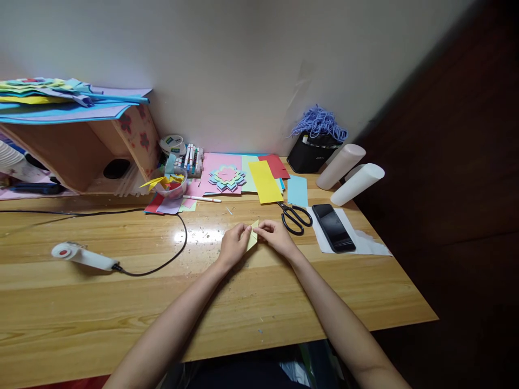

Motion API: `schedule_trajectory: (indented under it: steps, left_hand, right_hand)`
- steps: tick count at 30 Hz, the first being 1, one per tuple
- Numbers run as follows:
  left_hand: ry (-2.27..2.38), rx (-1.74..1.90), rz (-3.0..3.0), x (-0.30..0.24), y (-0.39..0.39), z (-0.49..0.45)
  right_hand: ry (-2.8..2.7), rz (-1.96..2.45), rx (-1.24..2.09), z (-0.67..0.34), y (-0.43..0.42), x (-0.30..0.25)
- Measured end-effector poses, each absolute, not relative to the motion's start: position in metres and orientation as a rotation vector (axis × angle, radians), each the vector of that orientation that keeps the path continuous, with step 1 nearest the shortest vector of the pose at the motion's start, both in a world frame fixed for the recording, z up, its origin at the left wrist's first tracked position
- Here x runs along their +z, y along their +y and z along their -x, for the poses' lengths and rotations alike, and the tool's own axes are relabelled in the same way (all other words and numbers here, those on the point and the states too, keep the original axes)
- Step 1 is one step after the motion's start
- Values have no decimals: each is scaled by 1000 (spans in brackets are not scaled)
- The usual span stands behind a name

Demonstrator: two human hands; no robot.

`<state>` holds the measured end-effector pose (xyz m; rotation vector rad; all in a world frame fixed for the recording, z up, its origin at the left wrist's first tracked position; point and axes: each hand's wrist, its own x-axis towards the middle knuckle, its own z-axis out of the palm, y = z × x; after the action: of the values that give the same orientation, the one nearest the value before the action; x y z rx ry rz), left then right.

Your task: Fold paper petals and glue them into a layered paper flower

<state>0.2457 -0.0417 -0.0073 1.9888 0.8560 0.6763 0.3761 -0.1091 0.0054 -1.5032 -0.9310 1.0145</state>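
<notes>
A small folded piece of pale yellow paper (253, 239) is held just above the middle of the wooden table. My left hand (235, 244) grips its left side, thumb on top. From the right, my right hand (275, 236) pinches its edge between thumb and fingers. Black-handled scissors (295, 217) lie to the right of my right hand, their blades partly under a yellow sheet (264, 182). Behind my hands a layered paper flower (227, 179) rests on pink paper (211, 160).
On the right a phone (333, 228) lies on white paper, near two leaning white cylinders (341, 166) and a black holder (310, 155) with blue yarn. At left are a corded white device (85, 256), a plastic tub (178, 189) of paper scraps and an open box (140, 138).
</notes>
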Motion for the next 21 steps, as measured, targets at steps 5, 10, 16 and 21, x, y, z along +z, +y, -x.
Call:
schedule_trajectory:
  steps: [5,10,16,21]
  left_hand:
    - [820,635,-1920,-3,-40,-244]
    - [763,629,-1775,1,-39,-244]
    - [806,735,-1551,-2,-32,-246]
    - [927,853,-1411,-3,-10,-239]
  right_hand:
    - [-871,1515,1016,-378,-110,4]
    - [-1054,1539,1071,-375,-115,7]
    - [-1011,1598,1060,-364,-115,7]
    - [-1002,1562,1007,-372,-113,8]
